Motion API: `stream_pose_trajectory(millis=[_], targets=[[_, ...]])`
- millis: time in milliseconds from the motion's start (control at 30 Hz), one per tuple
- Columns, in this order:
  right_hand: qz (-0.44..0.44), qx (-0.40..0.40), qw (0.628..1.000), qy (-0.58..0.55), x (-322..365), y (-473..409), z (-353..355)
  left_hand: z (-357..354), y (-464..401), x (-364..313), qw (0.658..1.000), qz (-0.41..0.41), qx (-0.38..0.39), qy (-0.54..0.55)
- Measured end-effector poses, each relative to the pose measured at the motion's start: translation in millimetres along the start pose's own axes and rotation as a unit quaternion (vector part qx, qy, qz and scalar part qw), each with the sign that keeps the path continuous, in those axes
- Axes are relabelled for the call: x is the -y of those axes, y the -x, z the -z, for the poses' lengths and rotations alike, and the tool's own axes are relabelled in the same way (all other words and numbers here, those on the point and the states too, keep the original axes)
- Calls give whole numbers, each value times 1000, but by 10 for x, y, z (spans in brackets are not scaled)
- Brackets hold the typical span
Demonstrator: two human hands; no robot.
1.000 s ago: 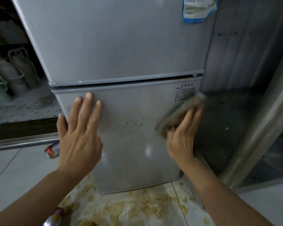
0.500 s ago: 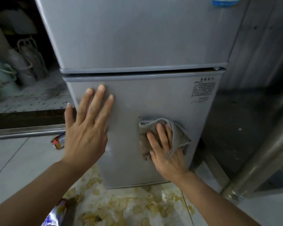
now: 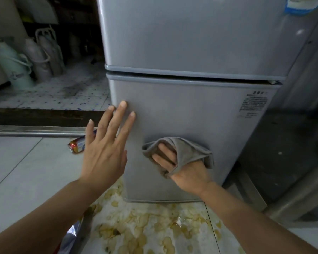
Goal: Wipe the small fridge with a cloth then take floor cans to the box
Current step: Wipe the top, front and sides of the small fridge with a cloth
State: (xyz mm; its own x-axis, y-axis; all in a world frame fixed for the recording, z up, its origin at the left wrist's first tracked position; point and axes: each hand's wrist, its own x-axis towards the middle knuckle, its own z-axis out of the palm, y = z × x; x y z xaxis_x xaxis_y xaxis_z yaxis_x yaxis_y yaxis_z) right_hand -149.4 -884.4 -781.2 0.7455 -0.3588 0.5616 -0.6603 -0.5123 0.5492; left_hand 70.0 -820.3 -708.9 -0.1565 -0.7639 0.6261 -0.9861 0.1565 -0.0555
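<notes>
Fridge, a small grey two-door unit, fills the centre and upper right of the frame, its lower door facing the camera. At the far left stand pale jugs on a raised speckled ledge. Below them, at left centre, a crushed can lies on the tiled floor just beside the fridge's left edge, partly hidden behind the left hand; a second, silvery can or wrapper shows at the bottom left, too cut off to identify. The left hand is spread flat, fingers straight, their tips resting on the lower door near its left edge and holding nothing. To its right, the right hand presses a grey cloth against the lower door, with part of the cloth folded over the knuckles and the fingers lying fairly straight on it. Along the bottom centre, a yellowish spill of scraps covers the floor directly before the fridge. Judged risks: the loosely draped cloth could slip from under the palm during a stroke; a step or knee into the spill could cause a slide; hard bracing pressure might shift the light fridge; the nearby can could be kicked away.
</notes>
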Motion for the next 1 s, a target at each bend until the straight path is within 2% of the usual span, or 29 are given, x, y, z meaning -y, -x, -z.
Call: stream_pose_trajectory(millis=[133, 233, 300, 367, 433, 533, 600, 700, 767, 833, 867, 1000], targets=[[-99, -137, 985, -42, -236, -532, 289, 65, 74, 121, 997, 43, 20, 53], [-184, -176, 967, -25, -327, -895, 375, 27, 74, 194, 991, 50, 45, 112], [-184, -159, 970, 12, -220, -866, 297, -17, 79, 209, 980, 45, 58, 187], [-100, -114, 988, 29, -50, -664, 121, -66, 104, 215, 967, 44, 51, 244], [-3, -23, 1000, -19, 117, -443, -31, -82, 146, 224, 958, 59, 48, 276], [9, 103, 993, -50, 249, -291, -20, -85, 199, 263, 945, 83, 70, 308], [2, 82, 994, -78, 197, -389, 59, -66, 187, 319, 931, 91, 82, 342], [-29, -76, 997, -18, -125, -895, 305, -40, 129, 411, 919, 100, 84, 372], [-84, -126, 988, 31, -256, -1142, 418, -42, 125, 459, 914, 112, 89, 380], [-112, -118, 984, 69, -146, -1138, 433, -36, 146, 509, 913, 128, 88, 377], [-97, -99, 988, 75, -42, -1075, 409, -27, 162, 534, 913, 135, 83, 377], [45, 62, 997, 31, 200, -873, 336, -3, 238, 592, 912, 152, 66, 374]])
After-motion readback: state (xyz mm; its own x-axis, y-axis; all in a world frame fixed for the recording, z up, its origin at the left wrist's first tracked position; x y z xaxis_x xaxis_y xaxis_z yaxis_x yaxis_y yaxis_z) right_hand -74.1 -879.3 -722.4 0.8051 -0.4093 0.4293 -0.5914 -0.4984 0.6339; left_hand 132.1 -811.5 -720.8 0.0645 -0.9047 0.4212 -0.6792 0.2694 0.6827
